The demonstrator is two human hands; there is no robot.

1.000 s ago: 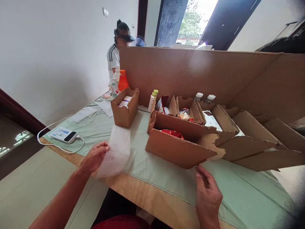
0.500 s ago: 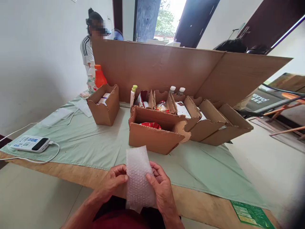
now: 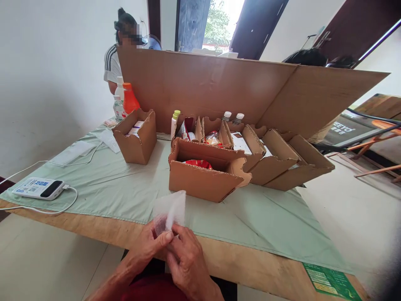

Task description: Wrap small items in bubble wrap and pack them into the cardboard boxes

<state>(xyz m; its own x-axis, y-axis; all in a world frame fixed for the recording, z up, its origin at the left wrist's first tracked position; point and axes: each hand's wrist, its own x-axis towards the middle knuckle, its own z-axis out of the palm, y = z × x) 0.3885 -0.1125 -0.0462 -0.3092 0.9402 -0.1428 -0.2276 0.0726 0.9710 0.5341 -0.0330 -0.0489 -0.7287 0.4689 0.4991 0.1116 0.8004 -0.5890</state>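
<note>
A translucent piece of bubble wrap (image 3: 175, 207) stands up between my hands over the table's front edge, bent and partly see-through. My left hand (image 3: 150, 242) is closed on it from the left, thumb across the front and fingers showing dimly through the plastic. Against its lower right side my right hand (image 3: 189, 259) is curled, fingers touching the left thumb area. The lower part of the wrap is hidden by my hands. Just beyond lies an open cardboard bin (image 3: 200, 184) with a red packet (image 3: 198, 163) inside.
Several cardboard bins (image 3: 275, 171) stand behind and to the right. Another cardboard bin (image 3: 138, 144) is at left, near an orange bottle (image 3: 130, 100). A power bank (image 3: 39, 188) with a white cable lies left. A tall cardboard panel (image 3: 213, 83) closes the back; a person (image 3: 112, 62) is beyond it.
The bubble wrap has turned and folded, and now shows less of its length. My right hand has moved left and down, close against my left hand.
</note>
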